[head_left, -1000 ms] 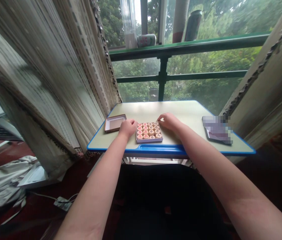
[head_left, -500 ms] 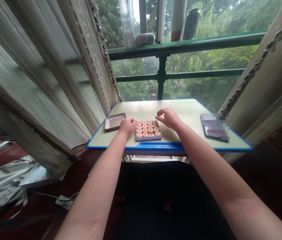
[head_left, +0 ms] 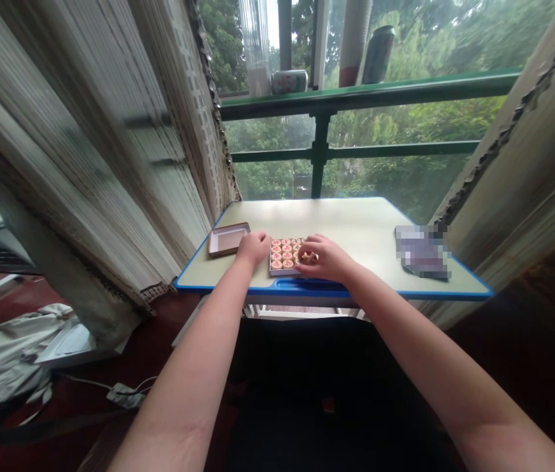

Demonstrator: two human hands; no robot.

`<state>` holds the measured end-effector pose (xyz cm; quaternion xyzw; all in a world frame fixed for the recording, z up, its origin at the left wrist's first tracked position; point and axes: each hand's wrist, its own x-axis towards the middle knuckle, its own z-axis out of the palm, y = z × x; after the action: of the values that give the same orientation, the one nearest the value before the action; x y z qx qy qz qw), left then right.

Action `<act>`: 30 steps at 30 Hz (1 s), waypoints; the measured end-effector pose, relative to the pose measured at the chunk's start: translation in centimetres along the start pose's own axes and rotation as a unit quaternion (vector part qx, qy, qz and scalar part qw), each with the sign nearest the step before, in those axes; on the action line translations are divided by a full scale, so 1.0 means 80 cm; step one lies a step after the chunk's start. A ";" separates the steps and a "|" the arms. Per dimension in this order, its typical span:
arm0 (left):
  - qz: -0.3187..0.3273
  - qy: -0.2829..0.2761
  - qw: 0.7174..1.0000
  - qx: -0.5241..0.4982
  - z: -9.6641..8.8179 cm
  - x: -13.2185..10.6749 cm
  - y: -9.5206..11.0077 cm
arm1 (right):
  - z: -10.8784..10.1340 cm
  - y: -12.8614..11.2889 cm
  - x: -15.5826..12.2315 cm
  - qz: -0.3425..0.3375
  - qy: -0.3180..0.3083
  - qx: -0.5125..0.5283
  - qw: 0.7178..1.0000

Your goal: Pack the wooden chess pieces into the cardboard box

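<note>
A shallow open box (head_left: 282, 273) stands near the front of the desk, with round wooden Chinese chess pieces (head_left: 287, 255) in rows. Their characters are red on the left side. My right hand (head_left: 325, 257) is over the right part of the box, its thumb and fingers curled around a chess piece (head_left: 309, 257) there. The hand hides most of the right-hand rows. Just left of the box rests my left hand (head_left: 254, 247), fingers curled in; whatever they may hold is hidden. The upturned box lid (head_left: 228, 240) lies beside that hand, partly covered by it.
The pale desk top (head_left: 351, 223) has a blue edge and a pen groove (head_left: 302, 284) at the front. A blurred-out flat item (head_left: 420, 252) lies on the right. Cans (head_left: 379, 55) stand on the green window rail (head_left: 405, 100); curtains hang on both sides.
My right hand has come down and toward me, from behind the box's far right corner onto its right-hand pieces. My left hand has stayed beside the box. The view has shifted slightly.
</note>
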<state>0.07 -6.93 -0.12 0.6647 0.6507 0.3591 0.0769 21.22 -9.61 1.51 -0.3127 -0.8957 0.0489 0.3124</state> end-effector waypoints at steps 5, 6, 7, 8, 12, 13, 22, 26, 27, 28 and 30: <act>-0.003 -0.006 1.000 0.003 0.000 0.001 0.000 | 0.000 0.000 0.000 0.007 -0.012 0.000 1.000; -0.004 -0.006 1.000 0.003 0.000 0.001 0.000 | 0.000 0.000 -0.001 0.009 -0.015 0.000 1.000; -0.005 -0.006 1.000 0.002 0.000 0.001 0.000 | -0.001 -0.001 -0.001 0.012 -0.016 -0.001 1.000; -0.006 -0.007 1.000 0.002 0.000 0.001 0.000 | -0.002 -0.001 -0.001 0.013 -0.017 -0.002 1.000; -0.002 -0.009 1.000 -0.002 0.000 0.001 0.000 | -0.006 -0.001 -0.002 0.008 -0.021 0.007 1.000; 0.001 -0.007 1.000 -0.003 0.000 0.000 0.000 | -0.007 -0.001 -0.002 0.006 -0.023 0.011 1.000; 0.002 -0.003 1.000 -0.011 -0.001 0.000 0.001 | -0.006 0.000 -0.003 -0.002 -0.026 0.041 0.999; 0.007 0.003 1.000 -0.012 -0.001 0.000 0.001 | -0.007 -0.002 -0.003 0.006 -0.028 0.041 0.999; 0.007 0.005 1.000 -0.010 -0.001 0.000 0.001 | -0.008 -0.003 -0.002 0.009 -0.028 0.040 0.999; 0.008 0.006 1.000 -0.008 -0.001 0.000 0.001 | -0.009 -0.002 -0.002 0.014 -0.023 0.039 0.999; 0.008 0.006 1.000 -0.003 0.000 0.000 0.001 | -0.011 0.000 -0.002 0.039 -0.005 0.036 0.999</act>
<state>0.10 -6.95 -0.06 0.6674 0.6450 0.3652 0.0720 21.84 -9.81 2.17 -0.3356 -0.8821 0.0949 0.3166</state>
